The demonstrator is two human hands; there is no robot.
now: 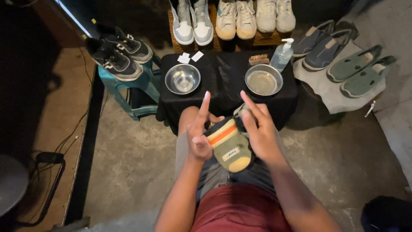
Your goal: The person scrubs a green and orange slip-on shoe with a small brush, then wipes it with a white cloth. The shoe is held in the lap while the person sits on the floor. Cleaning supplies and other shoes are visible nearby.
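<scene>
The person sits with a shoe held over the lap, heel toward the body, just short of the near edge of the desk. The left hand cups the shoe's left side with the forefinger stretched straight up; the right hand lies over its right side, fingers extended, loosely holding it. Bare concrete floor lies open on both sides of the knees. The desk is small, draped in black cloth. On it stand two steel bowls, one left and one right, one pump bottle, one brush and three white slips. Behind, three pairs of pale sneakers stand on a rack. A dark pair rests on a teal stool, and two pairs of slip-ons lie on a grey cloth at the right.
</scene>
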